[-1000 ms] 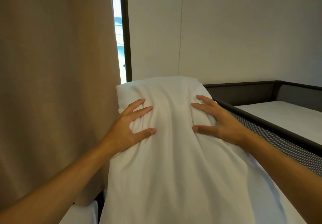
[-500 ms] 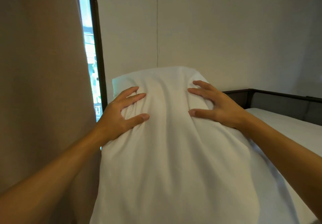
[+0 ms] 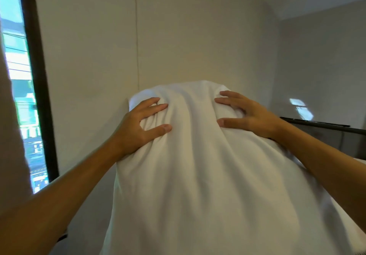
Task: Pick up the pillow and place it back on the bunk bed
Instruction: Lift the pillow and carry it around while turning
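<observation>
Both hands, left hand (image 3: 138, 128) and right hand (image 3: 247, 116), grip the pillow (image 3: 198, 175) at its far end, fingers spread and pressed into the cloth. Pillow held up, long axis near-to-far; bunk bed rail (image 3: 316, 125) lies far right, nearer the right hand.

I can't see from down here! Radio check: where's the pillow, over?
Left hand and right hand both gripping the pillow. Pillow held up, not on the bunk bed yet. Nothing seen blocking; bed mostly hidden behind pillow.
</observation>
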Demonstrator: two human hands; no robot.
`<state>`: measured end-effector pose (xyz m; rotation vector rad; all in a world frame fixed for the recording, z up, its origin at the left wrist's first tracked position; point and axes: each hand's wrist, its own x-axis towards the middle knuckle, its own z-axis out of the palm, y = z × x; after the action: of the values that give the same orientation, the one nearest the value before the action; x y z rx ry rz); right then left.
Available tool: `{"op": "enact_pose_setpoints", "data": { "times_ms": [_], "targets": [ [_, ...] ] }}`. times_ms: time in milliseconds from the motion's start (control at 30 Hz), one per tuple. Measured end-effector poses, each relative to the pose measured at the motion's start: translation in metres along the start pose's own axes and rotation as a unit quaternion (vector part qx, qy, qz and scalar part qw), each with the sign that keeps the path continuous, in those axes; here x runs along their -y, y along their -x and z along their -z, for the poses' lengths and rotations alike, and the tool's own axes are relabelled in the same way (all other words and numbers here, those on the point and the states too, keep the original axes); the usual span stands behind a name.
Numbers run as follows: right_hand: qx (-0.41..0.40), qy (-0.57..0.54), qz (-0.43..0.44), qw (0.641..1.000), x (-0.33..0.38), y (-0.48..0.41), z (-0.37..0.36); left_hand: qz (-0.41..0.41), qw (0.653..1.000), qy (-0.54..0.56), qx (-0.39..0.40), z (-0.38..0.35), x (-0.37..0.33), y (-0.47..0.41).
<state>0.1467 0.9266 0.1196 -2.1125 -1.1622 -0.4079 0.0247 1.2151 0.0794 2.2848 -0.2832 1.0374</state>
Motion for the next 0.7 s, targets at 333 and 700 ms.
{"op": "enact_pose_setpoints", "data": {
  "times_ms": [333, 700],
  "targets": [
    [-0.040, 0.053, -0.079, 0.995, -0.037, -0.014, 0.026, -0.047, 0.995, 0.065, 0.060, -0.051, 0.032, -0.088],
    [-0.044, 0.015, -0.148, 0.988, -0.088, -0.029, 0.051, -0.037, 0.980, 0.109, 0.160, -0.093, 0.036, -0.162]
  ]
}}
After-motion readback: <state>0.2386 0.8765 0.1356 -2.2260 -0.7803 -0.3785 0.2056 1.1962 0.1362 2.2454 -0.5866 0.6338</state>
